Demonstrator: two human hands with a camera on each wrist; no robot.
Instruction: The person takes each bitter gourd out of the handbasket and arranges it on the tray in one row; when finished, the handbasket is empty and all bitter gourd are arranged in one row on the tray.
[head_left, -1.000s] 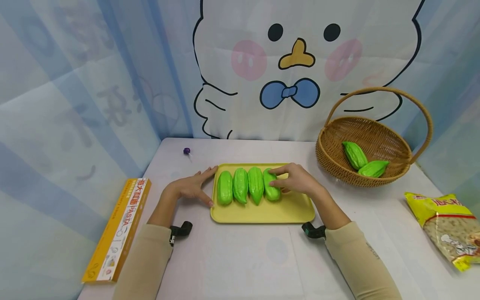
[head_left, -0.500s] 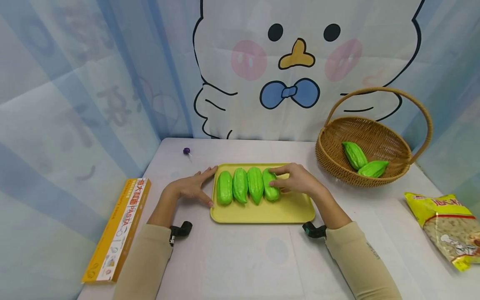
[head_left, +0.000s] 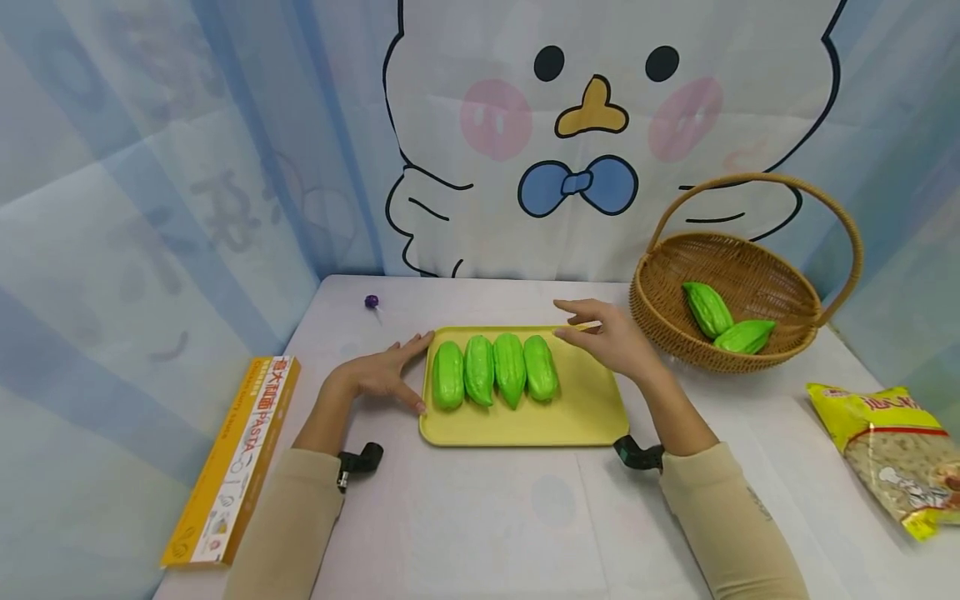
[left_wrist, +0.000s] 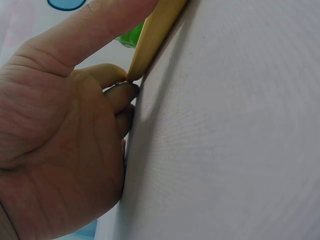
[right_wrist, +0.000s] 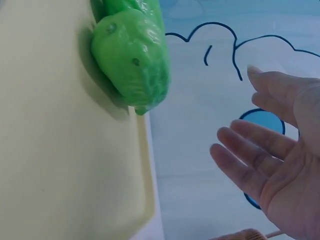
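Several ridged green gourds, resembling bitter melons, stand in a row on a yellow tray [head_left: 577, 417] in the head view. The rightmost gourd [head_left: 541, 368] also appears close up in the right wrist view. My left hand [head_left: 381, 372] rests at the tray's left side with thumb and fingers spread, touching its edge; in the left wrist view the thumb [left_wrist: 95, 32] reaches to the yellow rim. My right hand [head_left: 611, 335] hovers above the tray's back right corner, fingers loosely extended, holding nothing and apart from the gourds.
A wicker basket [head_left: 651, 329] at the back right holds two more green gourds [head_left: 708, 310]. A yellow snack bag [head_left: 892, 454] lies far right. At left lies a yellow pasta box [head_left: 228, 462]. A purple lollipop [head_left: 372, 302] sits at the back left.
My right hand has let go of the rightmost gourd and moved up and to the right, off it. The left hand stays at the tray edge.
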